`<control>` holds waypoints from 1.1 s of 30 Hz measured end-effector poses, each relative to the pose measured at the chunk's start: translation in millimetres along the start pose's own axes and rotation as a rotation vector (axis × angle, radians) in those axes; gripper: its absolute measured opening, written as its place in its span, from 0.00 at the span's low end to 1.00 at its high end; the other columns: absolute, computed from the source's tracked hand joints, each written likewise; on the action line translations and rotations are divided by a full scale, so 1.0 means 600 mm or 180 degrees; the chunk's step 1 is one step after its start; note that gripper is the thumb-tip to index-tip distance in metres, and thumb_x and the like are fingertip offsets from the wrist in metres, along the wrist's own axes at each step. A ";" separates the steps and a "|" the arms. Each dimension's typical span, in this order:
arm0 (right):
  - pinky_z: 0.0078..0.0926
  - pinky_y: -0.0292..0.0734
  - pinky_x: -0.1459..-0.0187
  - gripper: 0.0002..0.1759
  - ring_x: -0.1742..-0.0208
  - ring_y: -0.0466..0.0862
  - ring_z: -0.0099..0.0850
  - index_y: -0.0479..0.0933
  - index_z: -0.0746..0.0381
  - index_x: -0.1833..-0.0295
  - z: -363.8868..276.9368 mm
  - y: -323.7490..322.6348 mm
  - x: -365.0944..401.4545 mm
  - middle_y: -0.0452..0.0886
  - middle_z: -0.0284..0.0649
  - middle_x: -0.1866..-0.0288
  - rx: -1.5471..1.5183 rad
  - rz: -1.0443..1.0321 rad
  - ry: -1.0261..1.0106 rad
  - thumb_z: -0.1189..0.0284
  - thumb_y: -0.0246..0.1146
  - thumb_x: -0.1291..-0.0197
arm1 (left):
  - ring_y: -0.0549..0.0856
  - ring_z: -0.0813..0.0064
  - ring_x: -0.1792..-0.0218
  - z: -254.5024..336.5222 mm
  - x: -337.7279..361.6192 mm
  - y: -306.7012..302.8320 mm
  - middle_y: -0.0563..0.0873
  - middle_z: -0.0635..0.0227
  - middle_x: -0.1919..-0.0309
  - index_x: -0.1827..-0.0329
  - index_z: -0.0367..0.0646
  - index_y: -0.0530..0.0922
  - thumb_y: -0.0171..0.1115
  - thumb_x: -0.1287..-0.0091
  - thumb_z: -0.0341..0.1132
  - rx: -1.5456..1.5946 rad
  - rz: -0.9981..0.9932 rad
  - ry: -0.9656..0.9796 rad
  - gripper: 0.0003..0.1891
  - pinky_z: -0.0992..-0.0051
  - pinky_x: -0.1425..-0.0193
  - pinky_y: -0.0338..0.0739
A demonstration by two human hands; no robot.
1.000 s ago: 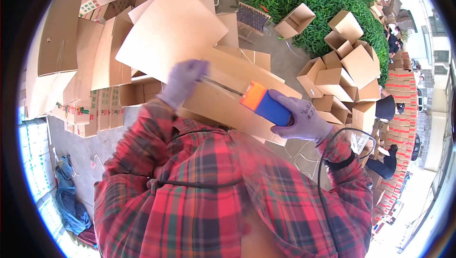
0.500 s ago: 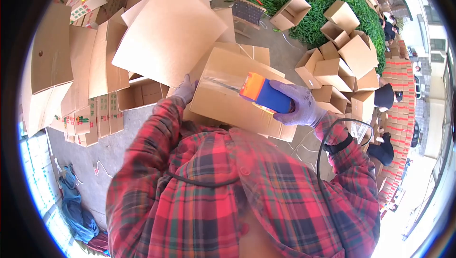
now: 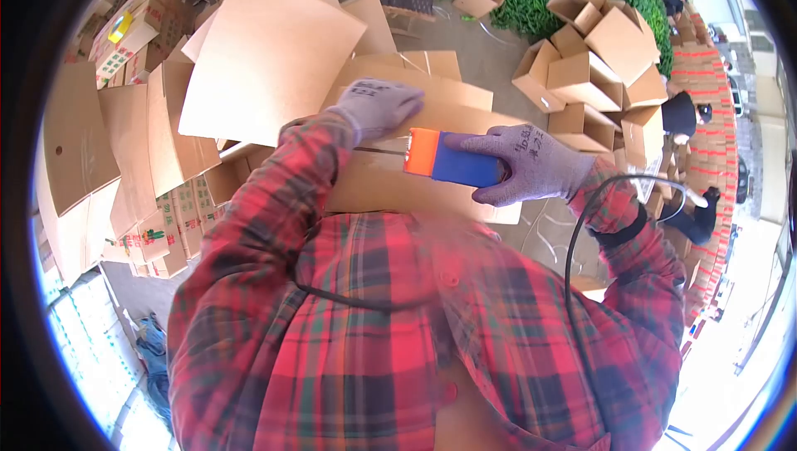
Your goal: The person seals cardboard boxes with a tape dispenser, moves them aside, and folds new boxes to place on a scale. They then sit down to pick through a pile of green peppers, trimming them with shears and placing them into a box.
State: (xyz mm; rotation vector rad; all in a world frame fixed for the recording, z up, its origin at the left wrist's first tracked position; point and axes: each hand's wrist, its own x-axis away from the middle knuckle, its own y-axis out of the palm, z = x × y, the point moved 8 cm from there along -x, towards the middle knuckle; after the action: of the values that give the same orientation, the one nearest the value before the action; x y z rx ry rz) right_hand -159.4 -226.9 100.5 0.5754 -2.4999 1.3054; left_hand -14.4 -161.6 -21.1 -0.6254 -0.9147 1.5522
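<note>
A closed cardboard box point(image 3: 378, 190) lies in front of my chest, with a strip of tape along its top. My right hand point(image 3: 535, 165), in a grey-purple glove with dark writing, is closed around a blue and orange tape dispenser point(image 3: 469, 160). The dispenser's orange toothed end points left, over the box top. My left hand point(image 3: 378, 108), gloved alike, is over the far left part of the box. Its fingers are bent and held together; whatever lies under them is hidden.
A large cardboard sheet point(image 3: 270, 57) and open cartons stand at the left. Several open boxes point(image 3: 585, 82) are heaped at the right beside a pile of green peppers point(image 3: 540, 3). A black cable point(image 3: 573, 268) hangs by my right arm. Other people point(image 3: 681, 115) are at the far right.
My left hand has moved from the box's left side up and right, over its top. The tape dispenser has shifted slightly left and turned more level in my right hand.
</note>
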 end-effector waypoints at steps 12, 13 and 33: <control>0.41 0.77 0.53 0.41 0.60 0.83 0.44 0.70 0.42 0.28 0.060 -0.014 0.079 0.80 0.44 0.63 0.0528 -0.0775 0.0613 0.54 0.72 0.51 | 0.72 0.58 0.31 0.021 0.061 0.000 0.77 0.59 0.34 0.29 0.44 0.70 0.47 0.30 0.67 -0.0561 0.0187 -0.0501 0.39 0.51 0.22 0.51; 0.41 0.77 0.53 0.41 0.60 0.83 0.45 0.70 0.42 0.28 0.067 -0.014 0.080 0.80 0.45 0.63 0.0566 -0.0777 0.0613 0.54 0.72 0.51 | 0.71 0.57 0.31 0.026 0.062 -0.002 0.76 0.58 0.34 0.28 0.42 0.68 0.50 0.33 0.69 -0.0642 0.0137 -0.0477 0.42 0.50 0.22 0.50; 0.41 0.79 0.55 0.36 0.59 0.85 0.45 0.72 0.42 0.30 0.093 -0.019 0.076 0.83 0.45 0.62 0.0747 -0.0748 0.0351 0.55 0.65 0.50 | 0.65 0.51 0.30 0.057 0.058 0.025 0.71 0.51 0.34 0.28 0.34 0.63 0.60 0.39 0.66 -0.1401 0.0383 -0.0768 0.48 0.48 0.22 0.48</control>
State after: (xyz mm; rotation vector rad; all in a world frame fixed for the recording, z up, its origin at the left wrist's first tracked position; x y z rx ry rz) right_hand -197.5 -289.1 95.7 0.7982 -2.1316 1.5012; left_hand -56.8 -135.0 -11.5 -0.8254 -1.4462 1.5648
